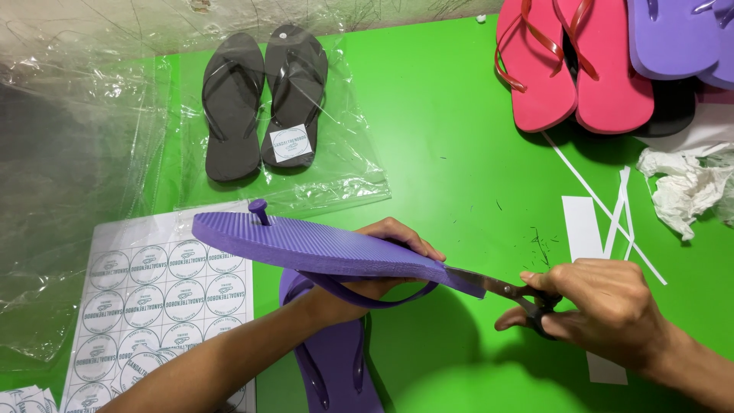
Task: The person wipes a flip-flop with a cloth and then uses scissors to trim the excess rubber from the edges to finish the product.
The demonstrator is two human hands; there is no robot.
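Green is the colour of the table (459,130), bright and flat, and it fills most of the view. Little dark bits lie on it near the middle, just past the right hand.

The left hand (382,264) is curled under a purple flip-flop (321,246) and holds it up off the table, sole side up. Its fingers wrap over the far edge. The strap hangs down below, and the strap's plug pokes up through the sole at the left end. The right hand (600,306) is closed around the dark handles of a pair of scissors (497,289). The blades touch the right end of the shoe. You cannot tell how far the blades are apart.

A second purple flip-flop (336,367) lies flat on the table under the held one, near the bottom edge.

On the left, near side is a white sheet of round stickers (153,298). Far from it, a pair of dark grey flip-flops (260,99) lies on clear plastic wrap (76,153), which spreads over the whole left side. One grey shoe has a round sticker on its heel.

At the far right are pink flip-flops (573,61) with red straps, and more purple soles (680,34) beside them. White paper strips (596,206) and a crumpled white paper (688,183) lie on the right.
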